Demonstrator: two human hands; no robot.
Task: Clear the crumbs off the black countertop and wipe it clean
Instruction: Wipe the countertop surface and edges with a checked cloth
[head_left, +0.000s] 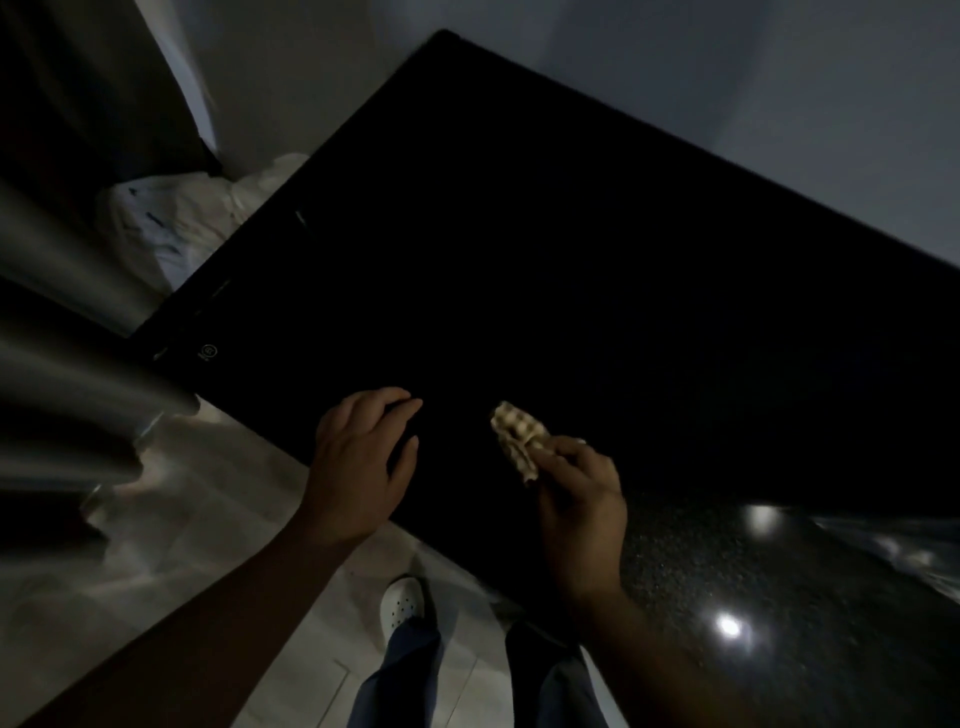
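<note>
Beige cloth (519, 436) — pinched by right hand (582, 499).

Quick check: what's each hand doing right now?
Left hand: open, fingers relaxed at the countertop edge, holding nothing.
Right hand: pinching a crumpled cloth.

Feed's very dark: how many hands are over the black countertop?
2. The left hand is over the near edge of the countertop; the right hand, beside it, pinches a crumpled cloth.
</note>
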